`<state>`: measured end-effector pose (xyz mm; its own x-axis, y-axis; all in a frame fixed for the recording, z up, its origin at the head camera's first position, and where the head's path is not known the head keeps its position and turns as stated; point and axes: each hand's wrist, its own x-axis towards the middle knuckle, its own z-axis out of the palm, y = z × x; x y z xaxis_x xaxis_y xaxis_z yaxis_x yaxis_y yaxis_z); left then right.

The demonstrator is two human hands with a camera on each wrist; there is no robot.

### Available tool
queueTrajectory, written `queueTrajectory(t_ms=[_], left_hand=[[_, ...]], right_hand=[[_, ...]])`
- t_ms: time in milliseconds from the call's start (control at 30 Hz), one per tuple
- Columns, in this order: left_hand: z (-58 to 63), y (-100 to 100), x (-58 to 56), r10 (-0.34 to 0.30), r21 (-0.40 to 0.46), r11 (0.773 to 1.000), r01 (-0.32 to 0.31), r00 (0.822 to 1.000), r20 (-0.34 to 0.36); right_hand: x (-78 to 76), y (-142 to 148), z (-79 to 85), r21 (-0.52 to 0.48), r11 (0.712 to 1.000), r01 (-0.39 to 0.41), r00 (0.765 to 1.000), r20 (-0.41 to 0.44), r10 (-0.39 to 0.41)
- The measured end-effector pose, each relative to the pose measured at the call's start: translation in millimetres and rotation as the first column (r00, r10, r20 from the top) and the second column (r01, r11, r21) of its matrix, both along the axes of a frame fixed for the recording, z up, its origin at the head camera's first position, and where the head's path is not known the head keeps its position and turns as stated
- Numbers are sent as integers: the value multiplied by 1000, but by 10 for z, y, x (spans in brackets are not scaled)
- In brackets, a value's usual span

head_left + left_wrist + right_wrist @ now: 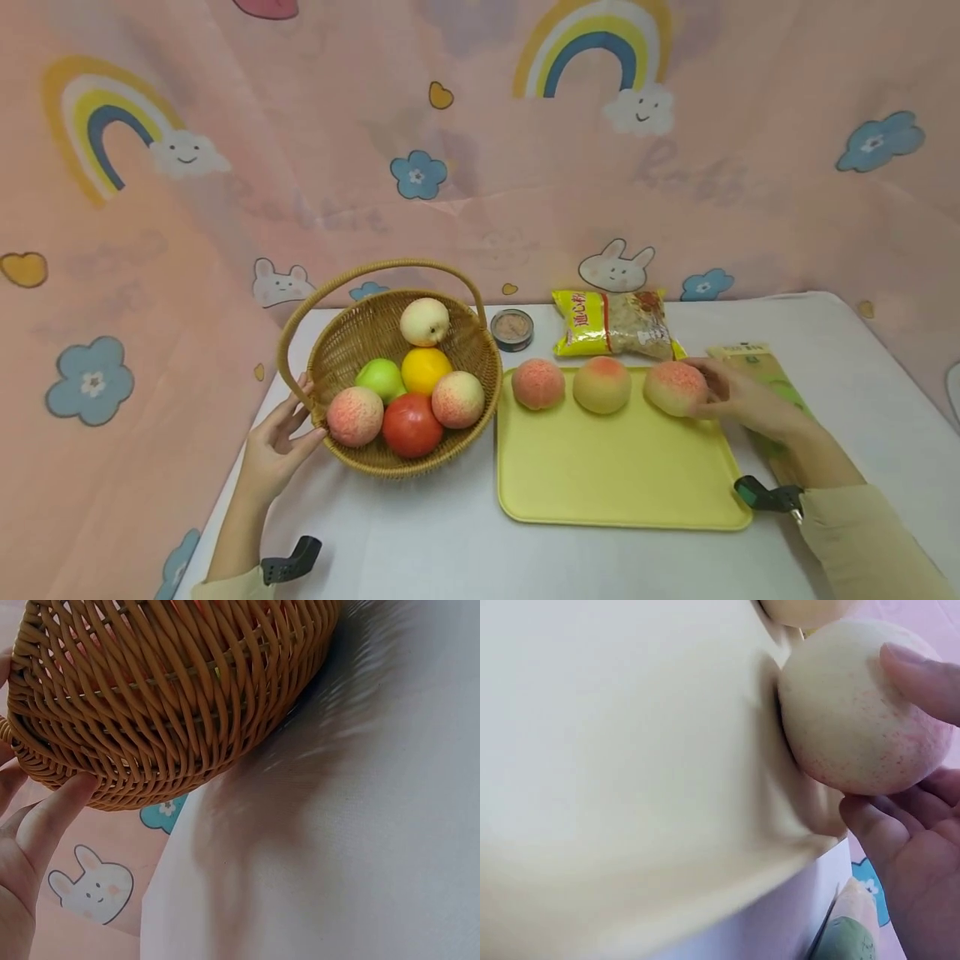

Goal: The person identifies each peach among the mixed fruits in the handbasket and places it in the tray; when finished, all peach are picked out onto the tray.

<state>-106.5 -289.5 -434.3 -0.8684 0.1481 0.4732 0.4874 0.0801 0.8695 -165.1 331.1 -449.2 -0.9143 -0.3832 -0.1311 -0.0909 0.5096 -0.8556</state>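
Observation:
My left hand (270, 454) grips the left rim of a wicker basket (480, 342), close to the foot of its arched handle. In the left wrist view the thumb presses on the outer weave. Inside the basket lie two peaches (356, 416), a red tomato-like fruit (412, 426), an orange-yellow fruit (427, 371), a green apple (380, 380) and a pale round pear (424, 322). On the right, my right hand (750, 406) holds a pink-and-cream peach (855, 712) between thumb and fingers, at the far right corner of a yellow tray (615, 475).
Two more peaches (602, 385) sit along the tray's back edge. Behind it lie a yellow bag of pasta (615, 323) and a small round tin (512, 329). A green-and-tan packet (772, 375) lies right of the tray, partly under the right arm. Printed cloth hangs behind the white table.

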Motion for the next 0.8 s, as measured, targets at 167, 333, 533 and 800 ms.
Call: queueTrajectory(t_ms=[167, 333, 533, 800], left_hand=[[2, 5, -3, 17, -30, 999, -16, 999, 29], [4, -1, 10, 15, -32, 999, -14, 1000, 27], [24, 14, 7, 24, -35, 999, -23, 999, 26], [6, 7, 1, 12, -10, 1000, -12, 1000, 0]], right_hand=[[29, -20, 65, 16, 1000, -10, 1000, 13, 10], [46, -102, 265, -7, 1000, 0, 996, -88, 0], [62, -266, 482, -3, 1000, -7, 989, -151, 6], [-4, -704, 638, -158, 975, -154, 978, -166, 127]])
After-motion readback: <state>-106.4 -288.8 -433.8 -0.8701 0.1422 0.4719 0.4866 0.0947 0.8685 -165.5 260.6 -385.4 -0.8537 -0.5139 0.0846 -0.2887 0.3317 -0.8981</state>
